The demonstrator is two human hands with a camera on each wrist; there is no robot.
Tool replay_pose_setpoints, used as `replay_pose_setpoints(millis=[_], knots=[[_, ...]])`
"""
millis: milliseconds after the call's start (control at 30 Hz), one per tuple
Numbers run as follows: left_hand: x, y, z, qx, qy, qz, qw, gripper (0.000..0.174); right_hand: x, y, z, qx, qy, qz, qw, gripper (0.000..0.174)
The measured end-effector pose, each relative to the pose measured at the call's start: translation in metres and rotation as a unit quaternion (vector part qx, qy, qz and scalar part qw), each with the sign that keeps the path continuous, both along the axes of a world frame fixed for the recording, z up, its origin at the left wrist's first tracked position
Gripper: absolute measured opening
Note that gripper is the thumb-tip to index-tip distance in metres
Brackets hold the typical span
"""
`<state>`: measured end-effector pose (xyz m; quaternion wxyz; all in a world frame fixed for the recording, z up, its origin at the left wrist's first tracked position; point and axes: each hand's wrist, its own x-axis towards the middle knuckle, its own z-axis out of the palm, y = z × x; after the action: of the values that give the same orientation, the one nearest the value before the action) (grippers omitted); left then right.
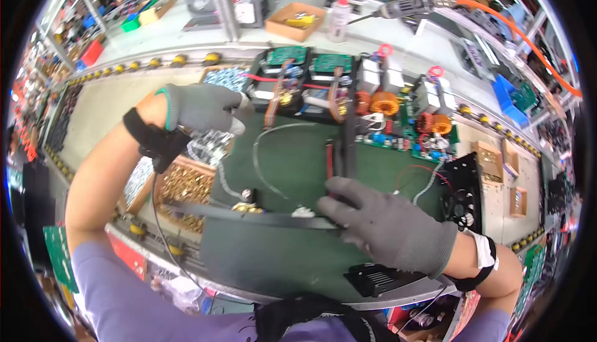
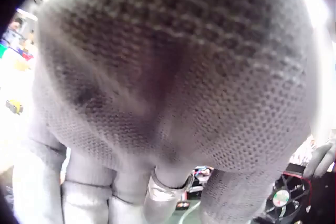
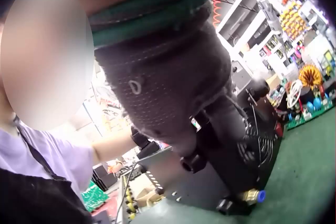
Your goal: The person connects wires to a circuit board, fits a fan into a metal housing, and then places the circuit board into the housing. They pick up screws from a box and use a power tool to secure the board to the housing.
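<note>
My gloved right hand (image 1: 398, 224) grips the edge of a black metal panel (image 3: 199, 182) standing on the green work surface (image 1: 292, 155). A brass fitting with a blue ring (image 3: 257, 196) is low on the panel in the right wrist view. My gloved left hand (image 1: 208, 108) hovers over a box of silver screws (image 1: 208, 148), fingers loosely extended. A shiny band (image 2: 163, 192) shows on one of its fingers in the left wrist view. Just beyond stands a black chassis (image 1: 348, 149) with green boards (image 1: 286, 56) and ribbon cables.
Circuit boards with copper coils (image 1: 384, 103) lie at the back right, and a black fan (image 1: 460, 208) sits on the right. A box of brass parts (image 1: 186, 186) is at the left. A vented black plate (image 1: 379, 278) lies at the front edge. A power screwdriver (image 1: 404, 9) hangs above.
</note>
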<state>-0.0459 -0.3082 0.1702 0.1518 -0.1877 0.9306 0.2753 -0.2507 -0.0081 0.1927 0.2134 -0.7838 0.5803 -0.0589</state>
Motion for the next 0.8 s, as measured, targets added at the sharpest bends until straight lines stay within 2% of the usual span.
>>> replay_pose_setpoints(millis=[33, 67, 133, 167, 200, 233, 267, 300, 333, 367, 400, 433, 467, 533, 600, 633, 667, 700, 733, 767, 800], knots=[[-0.013, 0.009, 0.017, -0.01, 0.013, 0.006, 1.0, 0.056, -0.007, 0.001, 0.007, -0.005, -0.041, 0.009, 0.999, 0.05], [-0.024, 0.016, 0.03, -0.025, 0.037, 0.007, 0.999, 0.055, -0.023, 0.001, 0.016, -0.006, -0.029, -0.006, 1.0, 0.05], [-0.04, 0.031, 0.045, -0.009, 0.103, 0.019, 0.994, 0.051, -0.071, -0.004, 0.039, -0.153, -0.017, -0.024, 0.988, 0.048], [-0.05, 0.051, 0.064, 0.025, 0.066, 0.063, 0.995, 0.049, -0.094, -0.008, 0.051, -0.122, -0.053, -0.191, 0.973, 0.044], [-0.049, 0.061, 0.062, 0.001, 0.103, 0.04, 0.994, 0.048, -0.122, -0.018, 0.059, -0.093, -0.046, -0.327, 0.939, 0.039], [-0.047, 0.072, 0.057, -0.024, 0.138, 0.017, 0.99, 0.048, -0.178, -0.025, 0.036, -0.211, 0.068, -0.304, 0.927, 0.039], [-0.045, 0.085, 0.048, -0.074, 0.193, -0.041, 0.978, 0.049, -0.203, -0.029, 0.032, -0.164, 0.122, -0.365, 0.908, 0.037], [-0.042, 0.099, 0.04, -0.123, 0.246, -0.097, 0.956, 0.049, -0.248, -0.036, 0.008, -0.121, 0.17, -0.42, 0.883, 0.043], [-0.039, 0.116, 0.042, -0.144, 0.227, -0.111, 0.957, 0.051, -0.267, -0.045, -0.005, -0.033, 0.184, -0.488, 0.852, 0.047], [-0.035, 0.133, 0.045, -0.165, 0.208, -0.125, 0.956, 0.052, -0.307, -0.049, -0.038, -0.043, 0.232, -0.456, 0.858, 0.05], [-0.029, 0.146, 0.041, -0.153, 0.208, -0.124, 0.958, 0.05, -0.282, -0.06, -0.023, 0.075, 0.166, -0.528, 0.83, 0.049], [-0.024, 0.157, 0.036, -0.143, 0.207, -0.123, 0.96, 0.048, -0.285, -0.07, -0.036, 0.092, 0.189, -0.528, 0.823, 0.047], [-0.02, 0.169, 0.031, -0.146, 0.209, -0.125, 0.959, 0.048, -0.283, -0.075, -0.044, 0.116, 0.162, -0.538, 0.819, 0.046], [-0.018, 0.191, 0.023, -0.199, 0.298, -0.139, 0.923, 0.041, -0.28, -0.085, -0.047, 0.134, 0.133, -0.55, 0.814, 0.044], [-0.023, 0.215, 0.016, -0.216, 0.331, -0.146, 0.907, 0.038, -0.281, -0.091, -0.046, 0.167, 0.143, -0.575, 0.788, 0.039], [-0.026, 0.224, 0.015, -0.231, 0.363, -0.149, 0.89, 0.036, -0.278, -0.088, -0.042, 0.166, 0.145, -0.575, 0.788, 0.039], [-0.028, 0.229, 0.013, -0.238, 0.358, -0.189, 0.883, 0.037, -0.274, -0.085, -0.036, 0.158, 0.106, -0.582, 0.791, 0.039], [-0.031, 0.23, 0.01, -0.239, 0.36, -0.184, 0.882, 0.037, -0.271, -0.084, -0.03, 0.149, 0.068, -0.586, 0.793, 0.039], [-0.033, 0.232, 0.005, -0.228, 0.396, -0.194, 0.868, 0.041, -0.28, -0.085, -0.035, 0.151, 0.072, -0.583, 0.795, 0.039], [-0.035, 0.237, -0.001, -0.21, 0.427, -0.207, 0.855, 0.044, -0.298, -0.084, -0.05, 0.087, 0.121, -0.567, 0.81, 0.042], [-0.036, 0.251, -0.011, -0.168, 0.408, -0.194, 0.876, 0.045, -0.31, -0.081, -0.055, 0.039, 0.157, -0.556, 0.816, 0.047]])
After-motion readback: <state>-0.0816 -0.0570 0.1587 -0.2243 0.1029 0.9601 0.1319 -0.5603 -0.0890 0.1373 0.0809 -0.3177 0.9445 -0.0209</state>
